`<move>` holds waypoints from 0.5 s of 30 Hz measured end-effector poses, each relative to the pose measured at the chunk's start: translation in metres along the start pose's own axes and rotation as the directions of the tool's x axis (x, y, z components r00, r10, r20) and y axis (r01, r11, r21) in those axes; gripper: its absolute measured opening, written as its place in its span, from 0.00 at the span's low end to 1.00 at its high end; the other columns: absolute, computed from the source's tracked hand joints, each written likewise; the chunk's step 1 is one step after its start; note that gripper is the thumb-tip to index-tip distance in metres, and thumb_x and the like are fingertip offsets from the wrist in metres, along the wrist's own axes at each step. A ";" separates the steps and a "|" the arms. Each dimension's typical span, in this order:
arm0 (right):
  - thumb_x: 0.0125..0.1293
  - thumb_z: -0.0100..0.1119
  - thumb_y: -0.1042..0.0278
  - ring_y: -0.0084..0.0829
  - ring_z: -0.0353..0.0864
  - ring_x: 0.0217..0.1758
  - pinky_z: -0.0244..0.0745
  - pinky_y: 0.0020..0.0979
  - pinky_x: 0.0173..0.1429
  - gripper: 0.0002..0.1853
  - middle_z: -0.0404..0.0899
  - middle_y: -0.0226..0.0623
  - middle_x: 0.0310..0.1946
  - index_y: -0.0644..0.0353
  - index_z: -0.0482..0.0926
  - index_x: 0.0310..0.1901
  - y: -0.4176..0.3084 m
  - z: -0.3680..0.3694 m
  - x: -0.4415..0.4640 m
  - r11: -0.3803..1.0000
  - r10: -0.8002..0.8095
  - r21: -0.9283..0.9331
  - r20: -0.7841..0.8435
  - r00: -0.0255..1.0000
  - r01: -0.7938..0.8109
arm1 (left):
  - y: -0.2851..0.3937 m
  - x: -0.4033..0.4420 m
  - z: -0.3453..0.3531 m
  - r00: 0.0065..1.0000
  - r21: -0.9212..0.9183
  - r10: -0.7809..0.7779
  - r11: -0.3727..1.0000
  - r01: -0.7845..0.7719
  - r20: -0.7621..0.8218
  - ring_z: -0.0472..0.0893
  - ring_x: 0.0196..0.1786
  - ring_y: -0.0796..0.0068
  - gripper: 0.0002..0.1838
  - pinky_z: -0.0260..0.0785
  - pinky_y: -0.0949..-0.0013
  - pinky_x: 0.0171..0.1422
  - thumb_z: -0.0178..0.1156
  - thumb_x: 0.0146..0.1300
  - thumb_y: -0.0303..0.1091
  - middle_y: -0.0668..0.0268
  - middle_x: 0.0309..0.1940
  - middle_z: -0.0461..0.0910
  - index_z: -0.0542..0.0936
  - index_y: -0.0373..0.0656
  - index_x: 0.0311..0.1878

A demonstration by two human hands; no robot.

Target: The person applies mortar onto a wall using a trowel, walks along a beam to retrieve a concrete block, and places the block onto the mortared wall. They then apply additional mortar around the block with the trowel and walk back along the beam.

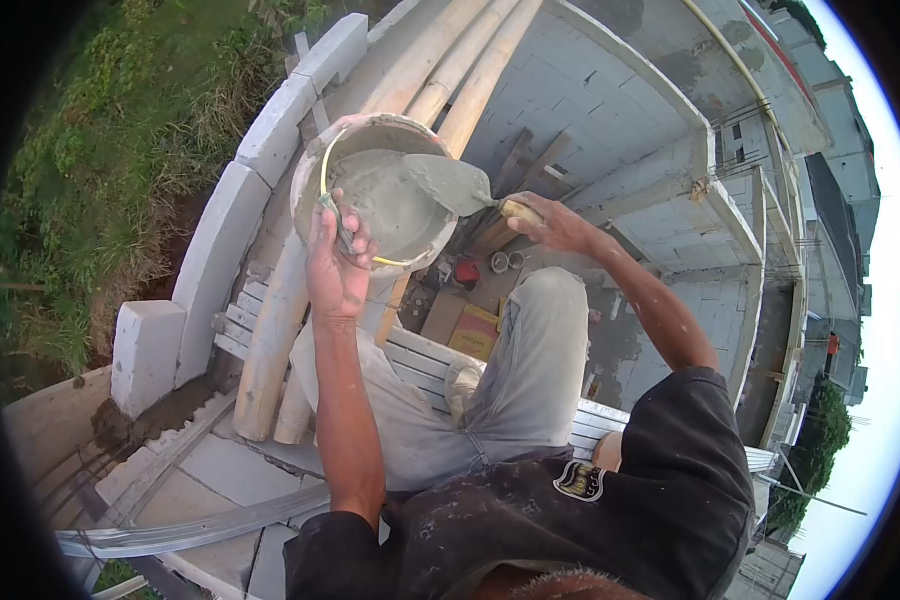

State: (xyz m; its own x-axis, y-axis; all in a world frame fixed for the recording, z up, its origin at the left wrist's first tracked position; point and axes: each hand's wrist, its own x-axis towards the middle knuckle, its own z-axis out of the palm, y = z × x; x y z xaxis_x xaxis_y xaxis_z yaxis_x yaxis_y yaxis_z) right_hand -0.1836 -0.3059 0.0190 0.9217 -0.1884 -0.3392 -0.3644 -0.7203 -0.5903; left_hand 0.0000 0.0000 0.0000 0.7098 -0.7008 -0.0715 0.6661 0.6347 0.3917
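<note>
A round bucket (pixel 305 190) of wet grey mortar (pixel 380 205) rests on bamboo poles (pixel 450 85). My left hand (pixel 340 255) is at its near rim, fingers curled around the yellow-and-green handle (pixel 327 175). My right hand (pixel 550 222) grips the wooden handle of a trowel (pixel 448 184). The trowel's blade, coated with mortar, lies over the right part of the bucket's opening.
Pale blocks (pixel 220 240) form a low wall on the left, with grass (pixel 90 150) beyond. Below are a ribbed metal platform (pixel 410 360), a yellow bag (pixel 475 330) and a red object (pixel 467 270). Grey block walls (pixel 610 110) rise at right.
</note>
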 end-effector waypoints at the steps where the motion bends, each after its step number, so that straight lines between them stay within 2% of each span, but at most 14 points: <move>1: 0.67 0.53 0.37 0.40 0.85 0.37 0.78 0.38 0.43 0.35 0.82 0.46 0.45 0.52 0.66 0.68 -0.002 0.008 0.008 0.988 0.108 0.098 0.096 0.989 -0.118 | 0.005 -0.002 0.000 1.000 0.031 0.007 0.999 -0.006 -0.024 0.72 0.30 0.82 0.20 0.65 0.77 0.29 0.52 0.74 0.37 0.71 0.37 0.75 0.67 0.46 0.66; 2: 0.69 0.52 0.40 0.39 0.86 0.36 0.78 0.35 0.35 0.31 0.83 0.46 0.43 0.53 0.69 0.66 -0.002 0.017 0.018 0.955 0.197 0.182 0.202 0.959 -0.234 | 0.010 -0.003 0.001 0.999 0.066 0.020 0.998 -0.017 -0.046 0.72 0.30 0.83 0.20 0.65 0.77 0.29 0.52 0.74 0.37 0.71 0.37 0.75 0.67 0.46 0.66; 3: 0.70 0.52 0.41 0.33 0.81 0.31 0.75 0.33 0.32 0.31 0.81 0.43 0.39 0.55 0.69 0.65 0.017 -0.014 -0.013 0.969 0.222 0.078 0.129 0.966 -0.233 | -0.023 -0.003 0.007 0.999 -0.038 0.027 0.999 -0.029 -0.039 0.72 0.30 0.83 0.20 0.65 0.77 0.29 0.52 0.74 0.37 0.71 0.37 0.75 0.67 0.46 0.66; 4: 0.70 0.53 0.41 0.27 0.75 0.26 0.71 0.32 0.29 0.31 0.79 0.40 0.35 0.58 0.70 0.64 0.029 -0.009 -0.021 0.984 0.157 0.073 0.066 0.985 -0.162 | -0.015 -0.006 0.006 0.999 0.023 0.033 0.999 -0.033 -0.019 0.72 0.30 0.83 0.20 0.65 0.77 0.30 0.53 0.74 0.37 0.71 0.37 0.75 0.67 0.46 0.66; 6: 0.70 0.53 0.43 0.26 0.75 0.27 0.72 0.32 0.29 0.30 0.79 0.39 0.33 0.59 0.70 0.64 0.021 -0.028 -0.038 0.966 0.256 0.007 0.065 0.964 -0.257 | -0.001 -0.008 0.001 1.000 0.072 0.025 0.997 -0.025 0.002 0.73 0.29 0.83 0.22 0.67 0.77 0.33 0.54 0.73 0.38 0.70 0.39 0.76 0.66 0.46 0.67; 8: 0.71 0.52 0.49 0.41 0.84 0.30 0.77 0.41 0.36 0.26 0.83 0.47 0.37 0.58 0.71 0.63 0.031 -0.057 -0.066 0.963 0.101 -0.242 -0.070 0.992 -0.115 | -0.009 -0.009 0.019 0.999 0.192 0.026 0.981 -0.021 -0.025 0.71 0.29 0.84 0.25 0.67 0.80 0.32 0.52 0.74 0.38 0.70 0.41 0.76 0.63 0.44 0.70; 9: 0.71 0.52 0.49 0.41 0.84 0.30 0.77 0.41 0.36 0.26 0.83 0.47 0.37 0.58 0.71 0.63 0.009 -0.071 -0.061 0.963 0.082 -0.253 -0.068 0.994 -0.097 | -0.015 -0.004 0.029 1.000 0.254 -0.001 0.967 0.001 -0.001 0.71 0.30 0.84 0.26 0.67 0.79 0.34 0.52 0.75 0.39 0.70 0.41 0.76 0.61 0.44 0.71; 11: 0.72 0.52 0.49 0.50 0.84 0.37 0.76 0.45 0.43 0.25 0.84 0.49 0.36 0.58 0.72 0.61 -0.053 -0.096 -0.062 0.906 0.363 -0.167 -0.162 0.918 -0.388 | -0.041 0.007 0.049 0.998 0.423 -0.041 0.906 0.019 0.044 0.71 0.31 0.84 0.27 0.67 0.78 0.38 0.49 0.75 0.37 0.69 0.39 0.76 0.57 0.43 0.74; 12: 0.72 0.52 0.49 0.50 0.84 0.37 0.76 0.45 0.43 0.25 0.84 0.49 0.36 0.58 0.72 0.61 -0.067 -0.099 -0.054 0.905 0.362 -0.174 -0.161 0.918 -0.388 | -0.061 0.014 0.060 0.997 0.521 -0.043 0.854 0.002 0.067 0.70 0.32 0.84 0.28 0.67 0.77 0.40 0.47 0.76 0.36 0.69 0.37 0.76 0.56 0.42 0.75; 14: 0.71 0.53 0.47 0.44 0.83 0.35 0.75 0.41 0.40 0.26 0.83 0.49 0.33 0.60 0.73 0.59 -0.096 -0.102 -0.027 0.924 0.076 -0.330 -0.338 0.938 -0.194 | -0.102 0.024 0.086 0.996 0.688 0.085 0.725 -0.037 -0.037 0.70 0.35 0.82 0.32 0.68 0.75 0.45 0.44 0.72 0.35 0.67 0.36 0.75 0.51 0.36 0.76; 15: 0.71 0.52 0.46 0.48 0.83 0.37 0.75 0.44 0.43 0.25 0.82 0.51 0.34 0.59 0.72 0.59 -0.120 -0.100 -0.014 0.892 0.044 -0.416 -0.315 0.948 -0.180 | -0.121 0.031 0.089 0.981 0.753 0.192 0.651 -0.096 -0.041 0.74 0.37 0.72 0.33 0.69 0.68 0.48 0.44 0.72 0.35 0.62 0.36 0.76 0.49 0.33 0.75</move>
State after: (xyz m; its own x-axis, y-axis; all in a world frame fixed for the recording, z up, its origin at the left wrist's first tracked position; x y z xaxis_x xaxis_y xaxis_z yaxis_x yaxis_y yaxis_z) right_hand -0.1394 -0.2836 0.1680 0.8996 -0.4208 -0.1169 -0.4353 -0.8858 -0.1608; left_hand -0.0788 -0.1271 0.0318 0.8332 -0.5520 -0.0329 0.1930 0.2346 0.9527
